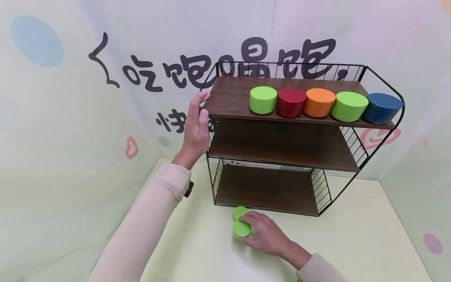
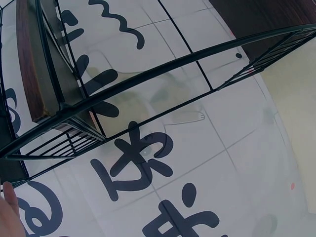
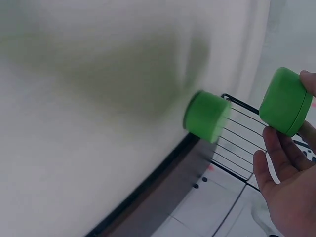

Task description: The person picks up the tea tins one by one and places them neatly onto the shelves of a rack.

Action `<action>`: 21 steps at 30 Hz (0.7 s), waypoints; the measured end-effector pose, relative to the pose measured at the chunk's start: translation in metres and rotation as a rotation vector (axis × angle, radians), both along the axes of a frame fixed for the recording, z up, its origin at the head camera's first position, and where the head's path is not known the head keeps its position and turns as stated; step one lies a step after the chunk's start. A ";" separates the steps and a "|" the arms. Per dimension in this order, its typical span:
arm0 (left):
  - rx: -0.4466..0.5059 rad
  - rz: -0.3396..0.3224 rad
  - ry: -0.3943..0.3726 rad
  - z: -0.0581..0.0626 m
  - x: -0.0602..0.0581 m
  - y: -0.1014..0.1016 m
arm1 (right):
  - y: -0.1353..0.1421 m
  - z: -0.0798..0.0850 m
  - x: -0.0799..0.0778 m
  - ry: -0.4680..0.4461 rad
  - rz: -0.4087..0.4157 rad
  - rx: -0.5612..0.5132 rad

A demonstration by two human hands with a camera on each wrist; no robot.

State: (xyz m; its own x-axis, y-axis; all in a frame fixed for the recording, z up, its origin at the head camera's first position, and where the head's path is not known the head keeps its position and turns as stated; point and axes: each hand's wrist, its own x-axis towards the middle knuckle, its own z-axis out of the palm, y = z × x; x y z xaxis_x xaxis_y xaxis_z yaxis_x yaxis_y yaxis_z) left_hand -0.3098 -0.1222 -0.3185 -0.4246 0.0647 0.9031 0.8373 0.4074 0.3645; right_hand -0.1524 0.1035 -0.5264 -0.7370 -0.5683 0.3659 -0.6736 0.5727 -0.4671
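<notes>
My right hand (image 1: 266, 233) pinches a green round tin (image 1: 242, 228) between thumb and fingers. The right wrist view shows this tin (image 3: 284, 101) raised off the table. Another green tin (image 1: 240, 212) stands on the table by the front edge of the bottom shelf, partly behind the held one in the head view. My left hand (image 1: 197, 127) is at the left end of the top board of a three-tier shelf rack (image 1: 282, 141), its fingers mostly straight and upright against the corner. Only a bit of that hand (image 2: 11, 215) shows in the left wrist view.
Along the front of the top board stand several round tins: a green one (image 1: 263, 100), a red one (image 1: 291, 102), an orange one (image 1: 319, 102), another green one (image 1: 350, 106) and a blue one (image 1: 382, 108). The rack has black wire sides (image 1: 321, 188) and stands on a pale table (image 1: 359, 235).
</notes>
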 end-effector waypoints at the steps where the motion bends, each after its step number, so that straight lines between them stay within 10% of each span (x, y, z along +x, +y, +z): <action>1: -0.001 0.005 0.000 0.000 0.000 0.000 | 0.001 0.004 -0.001 0.008 0.003 -0.002; 21: -0.004 -0.006 0.005 0.000 -0.001 0.000 | 0.004 0.068 -0.013 0.155 0.150 0.048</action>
